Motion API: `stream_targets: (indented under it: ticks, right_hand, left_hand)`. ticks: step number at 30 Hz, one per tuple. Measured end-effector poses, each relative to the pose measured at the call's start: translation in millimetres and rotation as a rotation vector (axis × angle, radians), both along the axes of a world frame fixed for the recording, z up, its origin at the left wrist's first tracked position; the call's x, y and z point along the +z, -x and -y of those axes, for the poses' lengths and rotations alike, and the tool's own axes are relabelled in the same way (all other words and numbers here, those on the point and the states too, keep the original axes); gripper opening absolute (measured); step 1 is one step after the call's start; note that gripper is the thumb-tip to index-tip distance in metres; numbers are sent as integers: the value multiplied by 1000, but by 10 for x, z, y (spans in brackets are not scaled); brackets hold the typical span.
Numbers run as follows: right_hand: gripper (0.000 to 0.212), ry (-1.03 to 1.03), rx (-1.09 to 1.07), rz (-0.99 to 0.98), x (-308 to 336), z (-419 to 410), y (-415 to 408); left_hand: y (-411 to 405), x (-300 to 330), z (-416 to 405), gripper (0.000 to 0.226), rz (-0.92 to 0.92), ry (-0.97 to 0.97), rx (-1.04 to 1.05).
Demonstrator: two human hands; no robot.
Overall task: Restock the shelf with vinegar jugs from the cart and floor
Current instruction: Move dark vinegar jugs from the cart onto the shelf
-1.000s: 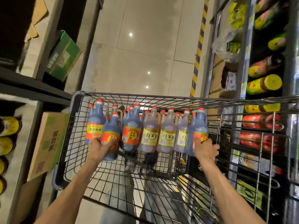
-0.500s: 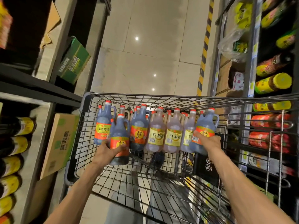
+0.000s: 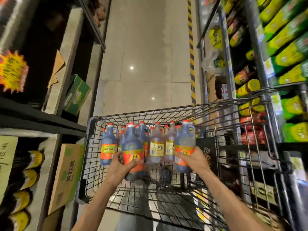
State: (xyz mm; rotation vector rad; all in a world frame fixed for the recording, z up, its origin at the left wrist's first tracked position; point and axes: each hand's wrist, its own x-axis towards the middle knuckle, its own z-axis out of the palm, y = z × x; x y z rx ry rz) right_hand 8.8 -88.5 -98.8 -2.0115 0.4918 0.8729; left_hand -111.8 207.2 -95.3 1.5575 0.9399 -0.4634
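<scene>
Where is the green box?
In the head view, the green box sits tilted on the left side, under the dark shelf, above the brown carton beside the cart.

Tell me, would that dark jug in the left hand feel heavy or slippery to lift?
Probably heavy for its size: the dark jug looks full almost to the neck. The left hand grips its smooth labelled body rather than the handle, so it might slip. It looks like rigid plastic, so it should hold its shape.
</scene>
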Motion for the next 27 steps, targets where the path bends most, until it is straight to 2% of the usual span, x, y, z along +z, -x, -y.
stream_targets:
  ticks: [2, 5, 9, 12, 15, 19, 21, 23, 24, 27]
  right_hand:
    - [30, -48, -7, 26, 235, -55, 129]
    - [32, -96, -80, 94, 619, -123, 321]
    - [53, -123, -175, 202, 1072, -94, 589]
    - [47, -141, -294, 280, 1458, -5, 860]
    - [36, -155, -406, 384, 1841, 84, 1181]
    - [54, -133, -570, 503, 2209, 315, 1621]
    - [61, -98, -661, 555, 2366, 447, 1831]
    - [56, -60, -731, 623, 2533, 587, 2059]
    - [52, -45, -768, 655, 2612, 672, 2179]
    - [43, -10, -843, 738, 2861, 925, 2589]
  left_hand:
    - [-68, 155, 47, 114, 36, -12, -59]
    - [-165, 431, 141, 91, 109, -47, -172]
    - [-296, 783, 243, 103, 231, -34, -366]
    - [-422, 1100, 343, 116, 329, 9, -474]
    - [-538, 1395, 492, 111, 426, 64, -589]
    - [-573, 1868, 930, 93, 531, 159, -749]
    - [-527, 2108, 1200, 100, 579, 201, -823]
    - [-445, 2306, 1468, 116, 621, 242, -886]
    - [-390, 2380, 1595, 117, 632, 270, -916]
    - [-172, 2527, 2032, 96, 664, 315, -1014]
